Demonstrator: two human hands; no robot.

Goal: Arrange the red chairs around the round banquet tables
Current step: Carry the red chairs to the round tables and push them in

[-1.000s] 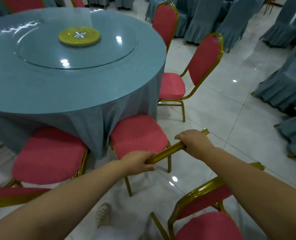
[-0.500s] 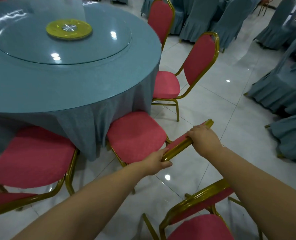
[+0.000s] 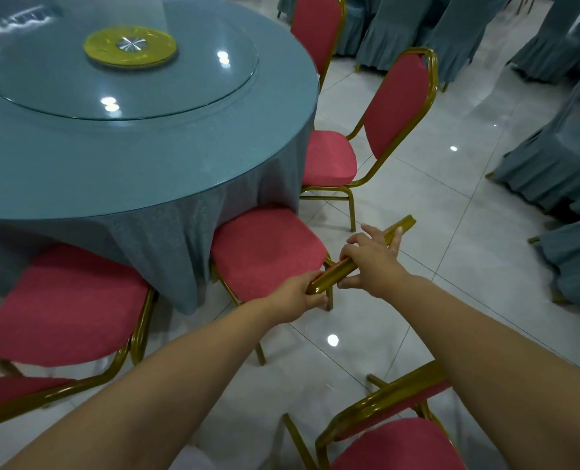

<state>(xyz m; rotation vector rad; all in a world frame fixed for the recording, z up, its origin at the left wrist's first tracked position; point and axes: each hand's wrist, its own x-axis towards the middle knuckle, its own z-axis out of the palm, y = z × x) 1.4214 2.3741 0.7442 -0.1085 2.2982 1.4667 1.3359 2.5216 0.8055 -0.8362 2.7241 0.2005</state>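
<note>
A red chair (image 3: 268,249) with a gold frame stands with its seat pushed partly under the blue cloth of the round table (image 3: 146,164). My left hand (image 3: 307,296) is closed around the near end of the gold top rail (image 3: 329,279) of its back. On the same rail, farther along, lies my right hand (image 3: 371,262), its fingers spread and lifted and its thumb below the rail. Two more red chairs sit at the table, one to the left (image 3: 68,300) and one to the right (image 3: 397,103).
Another red chair (image 3: 397,442) stands close behind, under my right arm. A fourth red chair back (image 3: 315,28) rises at the table's far right. Chairs in grey-blue covers (image 3: 553,157) line the right side. A glass turntable with a yellow hub (image 3: 129,45) tops the table.
The chair has slid further in toward the table, its seat now under the cloth edge. My right hand's fingers have come off the rail and spread; my left hand still grips.
</note>
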